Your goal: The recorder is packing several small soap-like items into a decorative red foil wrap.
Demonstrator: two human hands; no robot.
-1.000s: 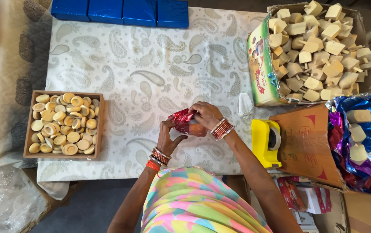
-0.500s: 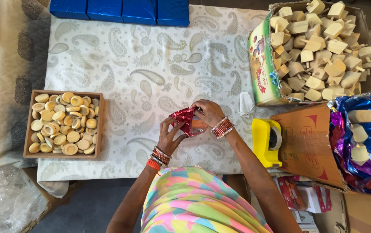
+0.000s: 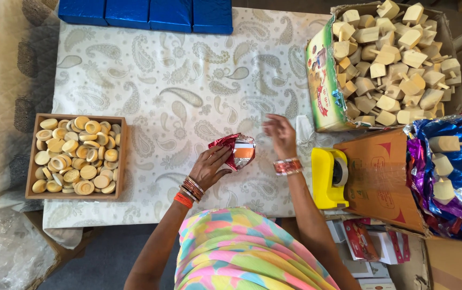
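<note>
Your left hand (image 3: 209,166) pins the half-wrapped red foil parcel (image 3: 236,151) on the bench (image 3: 188,80) near you; your right hand (image 3: 280,134) hovers spread and empty just right of it; ease that one-handed hold and I judge the foil could spring open.

The wrapper (image 3: 237,151) at the left hand (image 3: 208,167) is glossy, crinkled red and silver foil. At nine o'clock, matt pale wooden discs (image 3: 75,156) fill a smooth wooden tray (image 3: 122,161); the patterned cloth (image 3: 177,86) looks soft and matt.
</note>
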